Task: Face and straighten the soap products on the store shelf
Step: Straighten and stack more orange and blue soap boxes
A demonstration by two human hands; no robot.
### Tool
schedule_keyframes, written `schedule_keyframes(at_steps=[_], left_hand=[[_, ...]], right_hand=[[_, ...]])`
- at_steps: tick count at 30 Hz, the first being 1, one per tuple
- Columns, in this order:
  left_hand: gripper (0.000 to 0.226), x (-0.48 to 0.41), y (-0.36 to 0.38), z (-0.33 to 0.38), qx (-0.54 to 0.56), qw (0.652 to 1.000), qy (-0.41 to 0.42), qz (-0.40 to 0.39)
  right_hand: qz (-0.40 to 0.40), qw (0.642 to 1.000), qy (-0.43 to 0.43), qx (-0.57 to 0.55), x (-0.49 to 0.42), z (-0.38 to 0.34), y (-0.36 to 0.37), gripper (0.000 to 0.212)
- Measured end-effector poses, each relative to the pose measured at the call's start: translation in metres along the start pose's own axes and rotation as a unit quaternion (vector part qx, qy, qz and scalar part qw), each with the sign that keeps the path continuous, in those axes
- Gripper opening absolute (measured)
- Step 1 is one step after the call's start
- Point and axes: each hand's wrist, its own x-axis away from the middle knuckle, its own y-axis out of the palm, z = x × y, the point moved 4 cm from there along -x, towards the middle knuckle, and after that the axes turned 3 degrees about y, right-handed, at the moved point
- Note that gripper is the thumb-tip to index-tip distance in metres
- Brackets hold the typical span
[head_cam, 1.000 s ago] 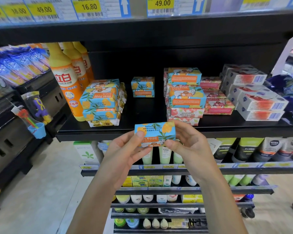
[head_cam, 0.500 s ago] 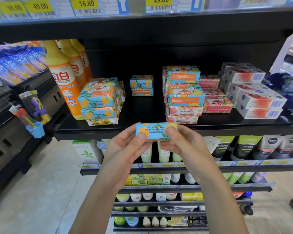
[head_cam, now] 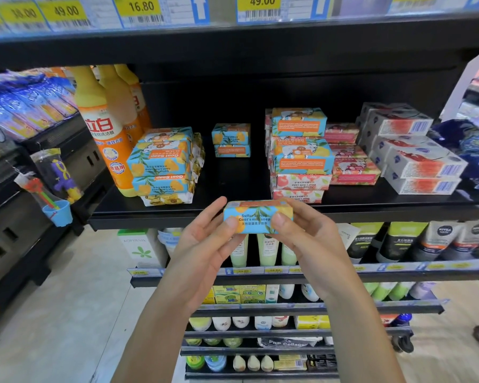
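Both hands, the left hand (head_cam: 205, 246) and right hand (head_cam: 304, 239), are grasping a blue soap bar (head_cam: 257, 220) with fingers clenched on its ends, holding it level just before the black shelf (head_cam: 233, 194) edge.

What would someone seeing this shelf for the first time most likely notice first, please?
Most likely the blue soap bar held front and centre between the left hand and the right hand, just before the shelf edge. Next, the tall orange bottles standing at the shelf's left end, beside an untidy stack of blue goat soap packs, some with upside-down lettering.
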Motion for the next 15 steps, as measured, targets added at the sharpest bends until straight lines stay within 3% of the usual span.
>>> schedule_keyframes(at_steps=[3,8,15], left_hand=[[0.048,0.0006,0.0030,0.0006,-0.020,1.000,-0.015,-0.008],[0.053,0.0005,0.0025,0.0003,-0.049,0.998,-0.029,0.008],[0.041,-0.0012,-0.0015,-0.0014,-0.048,0.998,-0.026,0.006]], right_hand=[[-0.015,1.000,-0.017,0.004,0.0002,-0.0015,-0.0014,0.050],[-0.038,0.998,-0.040,-0.001,0.0005,-0.0013,-0.0028,0.060],[-0.075,0.997,-0.033,0.005,-0.0001,0.0005,-0.0045,0.072]])
